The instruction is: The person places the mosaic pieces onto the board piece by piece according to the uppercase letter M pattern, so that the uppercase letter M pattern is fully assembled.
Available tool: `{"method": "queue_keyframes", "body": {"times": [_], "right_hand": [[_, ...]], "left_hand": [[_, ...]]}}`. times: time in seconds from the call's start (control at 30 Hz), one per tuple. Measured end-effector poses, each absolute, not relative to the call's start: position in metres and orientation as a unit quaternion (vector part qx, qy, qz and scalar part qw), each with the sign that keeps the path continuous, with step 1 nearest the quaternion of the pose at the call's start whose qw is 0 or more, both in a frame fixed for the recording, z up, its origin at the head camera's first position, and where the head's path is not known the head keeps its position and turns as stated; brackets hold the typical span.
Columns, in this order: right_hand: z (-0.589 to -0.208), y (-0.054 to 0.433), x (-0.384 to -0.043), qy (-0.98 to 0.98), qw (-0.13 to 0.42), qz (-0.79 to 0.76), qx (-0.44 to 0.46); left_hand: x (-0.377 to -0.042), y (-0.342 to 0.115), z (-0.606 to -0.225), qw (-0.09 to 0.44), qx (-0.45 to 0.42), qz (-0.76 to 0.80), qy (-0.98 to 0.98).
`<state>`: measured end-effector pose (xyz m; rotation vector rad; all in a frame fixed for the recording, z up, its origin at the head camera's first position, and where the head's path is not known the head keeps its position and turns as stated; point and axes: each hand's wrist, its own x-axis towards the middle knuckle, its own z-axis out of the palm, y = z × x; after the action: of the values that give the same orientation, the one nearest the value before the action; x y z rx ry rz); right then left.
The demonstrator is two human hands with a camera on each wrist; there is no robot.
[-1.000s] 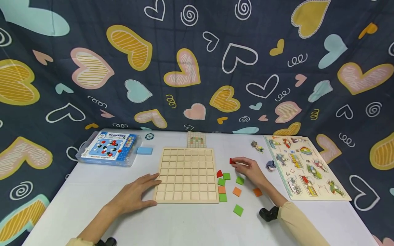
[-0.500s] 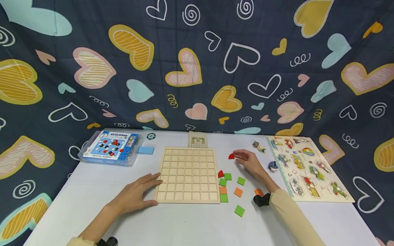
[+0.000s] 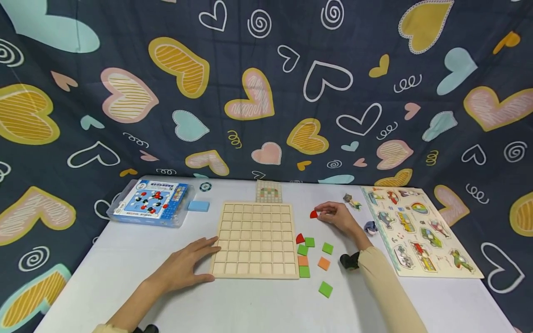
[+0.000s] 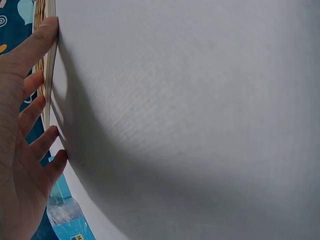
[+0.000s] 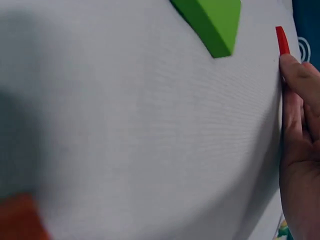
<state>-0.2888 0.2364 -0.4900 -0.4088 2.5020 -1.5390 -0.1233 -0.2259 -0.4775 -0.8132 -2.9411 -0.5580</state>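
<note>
A pale wooden grid board [image 3: 255, 240] lies in the middle of the table. My left hand [image 3: 179, 268] touches its left edge, fingers and thumb spread; the left wrist view has the fingertips [image 4: 59, 157] along that edge. Right of the board's far corner, my right hand [image 3: 339, 217] pinches a small red rounded piece [image 3: 313, 214] close over the white cloth. In the right wrist view, the thumb lies against this red piece [image 5: 282, 40]. Another red piece [image 3: 300, 238] and several green tiles [image 3: 325, 289] and orange tiles [image 3: 324, 263] lie beside the board.
A pattern card [image 3: 269, 192] sits behind the board. At the back left are a boxed molecule set [image 3: 150, 203], a blue block [image 3: 198, 206] and a round chip [image 3: 205, 187]. Small figurines [image 3: 370, 227] and a picture puzzle board [image 3: 420, 231] occupy the right side.
The red piece has turned in my right hand and shifted slightly back. My right forearm has swung left and now hides an orange tile. The left hand stays at the board's edge.
</note>
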Motion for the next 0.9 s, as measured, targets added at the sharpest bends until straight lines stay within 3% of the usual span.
{"method": "queue_keyframes", "body": {"times": [0.47, 0.73, 0.9], "right_hand": [[-0.488, 0.236, -0.285, 0.838, 0.093, -0.522, -0.127], [-0.465, 0.218, -0.265, 0.81, 0.09, -0.566, -0.125], [-0.483, 0.206, -0.267, 0.798, 0.078, -0.584, -0.129]], "left_hand": [[-0.121, -0.226, -0.48, 0.02, -0.262, -0.184, -0.947], [-0.121, -0.226, -0.478, 0.019, -0.255, -0.187, -0.948], [-0.122, -0.225, -0.478, 0.014, -0.253, -0.188, -0.949]]}}
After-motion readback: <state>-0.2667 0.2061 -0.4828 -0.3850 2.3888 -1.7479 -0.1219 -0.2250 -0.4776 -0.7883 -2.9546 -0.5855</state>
